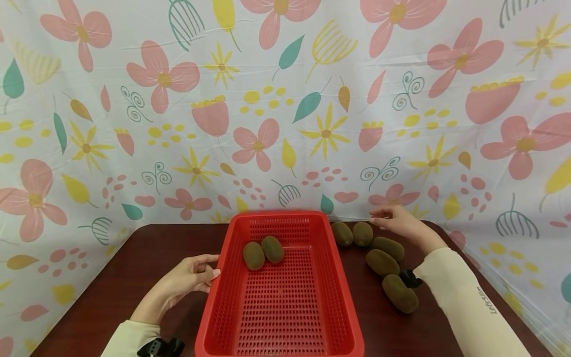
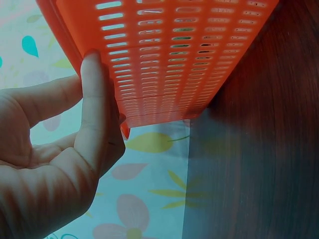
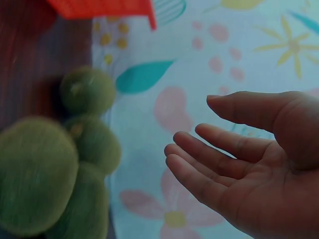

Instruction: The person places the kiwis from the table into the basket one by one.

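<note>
Your left hand (image 1: 195, 275) had hold of the red basket (image 1: 278, 214) by its left rim, thumb at the edge, fingers at the outer wall; how hard it pressed, could not tell. Your right hand (image 1: 403, 225) held nothing, thumb well apart from gently bent fingers, near the far edge of the table (image 1: 174, 243).

Five kiwis lay on the table, right of the basket: a far-left kiwi (image 1: 342, 233) just beside the rim, its neighbour (image 1: 363, 234), a middle pair (image 1: 382, 263), and the nearest kiwi (image 1: 400, 293). Your right fingertips were closest to the neighbour, apart from it in the right wrist view. Two more, an inner left kiwi (image 1: 254, 256) and an inner right kiwi (image 1: 272, 249), sat side by side toward the basket's far left.

Handling, my judgement: a light pinch across one kiwi's sides suited best, since round fruit so bunched could roll if nudged. Your left hold seemed worth keeping, as a knock might have slid the basket.

Edges: table's far edge ran close behind the two farthest kiwis, flowered cloth (image 1: 263, 64) hanging just beyond, so pushing away from you looked risky. Basket's right rim left little sideways room. Black wrist camera (image 1: 409, 278) sat right by the nearer kiwis; worth watching. Upward looked the roomiest way.
</note>
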### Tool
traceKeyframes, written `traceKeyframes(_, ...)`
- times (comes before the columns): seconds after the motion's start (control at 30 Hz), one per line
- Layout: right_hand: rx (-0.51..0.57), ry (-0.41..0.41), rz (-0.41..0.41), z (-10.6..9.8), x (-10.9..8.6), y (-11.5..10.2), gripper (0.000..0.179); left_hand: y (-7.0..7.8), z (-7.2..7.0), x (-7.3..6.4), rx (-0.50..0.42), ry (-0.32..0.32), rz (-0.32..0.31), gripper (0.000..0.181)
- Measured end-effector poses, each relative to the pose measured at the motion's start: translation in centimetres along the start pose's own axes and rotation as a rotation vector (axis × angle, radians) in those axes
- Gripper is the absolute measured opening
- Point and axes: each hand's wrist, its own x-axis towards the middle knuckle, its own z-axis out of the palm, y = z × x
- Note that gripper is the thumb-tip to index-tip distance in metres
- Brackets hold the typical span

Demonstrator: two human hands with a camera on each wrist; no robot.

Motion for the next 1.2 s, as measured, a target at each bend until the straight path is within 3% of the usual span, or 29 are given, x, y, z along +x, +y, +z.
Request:
traceKeyframes(0.2,-0.061,-0.017,0.087,-0.8,-0.1,3.3,0.047,0.0,0.0,0.0,-0.001,-0.002,0.005,0.066)
traceKeyframes(0.37,-0.165,-0.033,0.056,-0.8,0.1,5.5,0.043,-0.2,0.0,0.0,-0.005,-0.009,0.007,0.066)
traceKeyframes(0.5,-0.177,-0.056,0.015,-0.6,0.2,6.8,0.047,-0.2,0.0,0.1,-0.007,-0.012,0.007,0.066)
traceKeyframes(0.67,-0.179,-0.103,0.062,-0.4,0.2,7.2,0.056,-0.1,0.0,0.1,-0.007,0.000,0.008,0.065)
traceKeyframes(0.8,-0.221,-0.140,0.109,-0.4,0.1,7.1,0.049,0.0,0.0,0.1,-0.006,-0.006,0.021,0.065)
traceKeyframes(1.2,-0.182,-0.253,0.123,-0.4,-0.1,7.9,0.053,0.0,-0.1,0.0,-0.006,-0.008,0.015,0.066)
